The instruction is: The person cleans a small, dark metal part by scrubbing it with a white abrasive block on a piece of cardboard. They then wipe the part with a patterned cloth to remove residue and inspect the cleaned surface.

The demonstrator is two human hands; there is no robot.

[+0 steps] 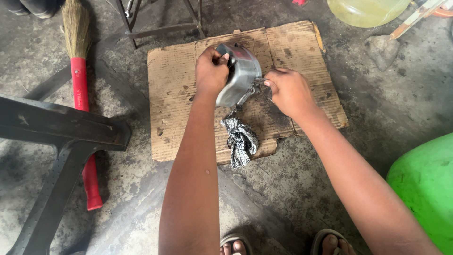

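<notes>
Here the left hand is clamped on the top edge of a metal cover, holding it upright above the middle of the cardboard. The right hand pinches something thin at the cover's right side, too small to make out. A patterned rag hangs below, near the cardboard's near edge.
</notes>
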